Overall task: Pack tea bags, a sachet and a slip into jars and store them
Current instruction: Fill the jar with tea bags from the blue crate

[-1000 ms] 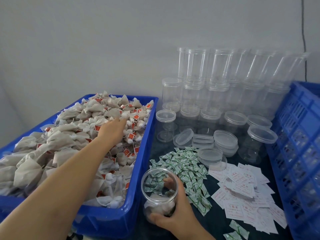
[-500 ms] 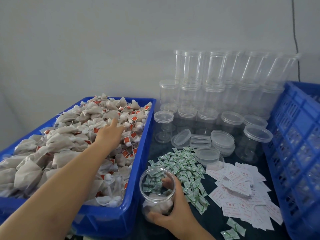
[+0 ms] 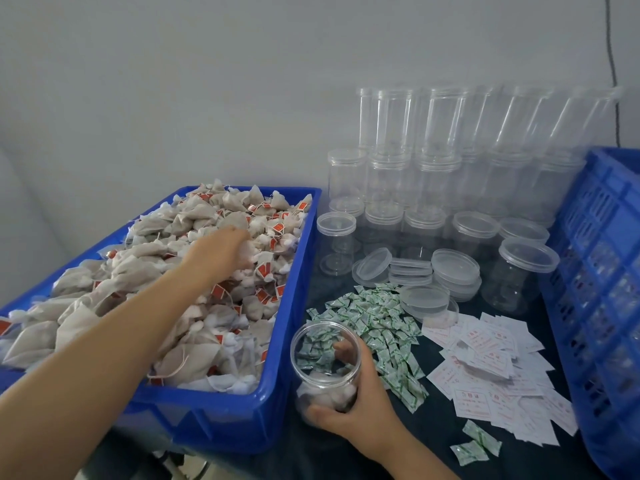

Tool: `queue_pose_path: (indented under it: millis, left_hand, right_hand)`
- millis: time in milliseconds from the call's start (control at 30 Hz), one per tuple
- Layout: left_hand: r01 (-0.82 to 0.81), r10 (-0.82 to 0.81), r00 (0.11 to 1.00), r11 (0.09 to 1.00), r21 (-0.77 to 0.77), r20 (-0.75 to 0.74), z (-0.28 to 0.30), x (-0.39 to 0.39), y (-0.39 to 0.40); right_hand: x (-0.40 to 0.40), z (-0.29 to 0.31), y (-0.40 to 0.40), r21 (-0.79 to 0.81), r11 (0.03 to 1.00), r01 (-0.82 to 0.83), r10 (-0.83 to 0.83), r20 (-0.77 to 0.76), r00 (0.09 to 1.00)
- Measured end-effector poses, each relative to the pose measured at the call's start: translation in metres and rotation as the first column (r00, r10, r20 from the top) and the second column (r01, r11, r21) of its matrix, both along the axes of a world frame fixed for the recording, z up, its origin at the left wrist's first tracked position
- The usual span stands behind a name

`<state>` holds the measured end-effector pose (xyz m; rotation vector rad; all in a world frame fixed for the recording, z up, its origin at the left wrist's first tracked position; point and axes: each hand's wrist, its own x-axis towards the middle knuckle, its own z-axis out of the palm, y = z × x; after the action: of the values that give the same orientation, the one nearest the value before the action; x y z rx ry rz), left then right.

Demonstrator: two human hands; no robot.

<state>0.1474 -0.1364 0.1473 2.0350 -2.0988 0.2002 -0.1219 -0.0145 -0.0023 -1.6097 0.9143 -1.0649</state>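
A blue tray (image 3: 298, 289) on the left is heaped with brown tea bags (image 3: 145, 271) carrying red tags. My left hand (image 3: 216, 252) reaches into the heap near its far right part, fingers curled down round a tea bag (image 3: 248, 251). My right hand (image 3: 363, 407) grips an open clear jar (image 3: 323, 344) standing just right of the tray's near corner; a few tea bags lie at its bottom. Green-and-white sachets (image 3: 381, 317) lie piled behind the jar. White slips (image 3: 485, 358) with red print are spread to the right.
Loose clear lids (image 3: 453, 268) are stacked behind the sachets. Several lidded empty jars (image 3: 415, 188) stand in rows against the wall. A blue slatted crate (image 3: 602, 289) borders the right side. Two stray sachets (image 3: 478, 443) lie near the front on the dark cloth.
My left hand's outstretched finger has curled down and the hand has closed on a tea bag in the heap. The right hand keeps its hold on the jar.
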Motion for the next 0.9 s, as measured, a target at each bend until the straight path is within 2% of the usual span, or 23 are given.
queue_pose_path:
  millis: [133,267,367,533,633,733,900]
  left_hand:
    - [0.076,-0.096,0.98,0.99,-0.119,-0.175,0.029,-0.002,0.017]
    - [0.124,-0.161,0.953,0.98,-0.154,-0.257,0.049,-0.018,0.036]
    - [0.199,-0.258,0.893,0.961,-0.191,-0.368,0.057,-0.036,0.052]
    - [0.314,-0.341,0.781,0.939,-0.143,-0.523,0.062,-0.063,0.076]
    - [0.363,-0.376,0.737,0.921,-0.139,-0.562,0.055,-0.07,0.082]
    - [0.404,-0.35,0.712,0.913,-0.053,-0.609,0.041,-0.075,0.088]
    - [0.457,-0.356,0.795,0.884,0.099,-0.492,0.013,-0.081,0.096]
  right_hand:
    - [0.001,-0.002,-0.001,0.0,1.0,0.004,-0.004,-0.002,1.0]
    - [0.002,-0.005,-0.002,-0.006,1.0,0.014,-0.014,0.001,1.0]
    - [0.003,-0.006,-0.003,-0.004,1.0,0.019,-0.019,0.002,1.0]
    - [0.002,-0.007,-0.004,-0.028,0.999,0.024,-0.024,-0.006,1.0]
    - [0.001,-0.009,-0.005,-0.044,0.999,0.028,-0.028,-0.006,1.0]
    - [0.001,-0.009,-0.005,-0.052,0.998,0.039,-0.039,0.002,0.999]
    - [0.002,-0.007,-0.006,-0.046,0.999,0.022,-0.022,0.016,1.0]
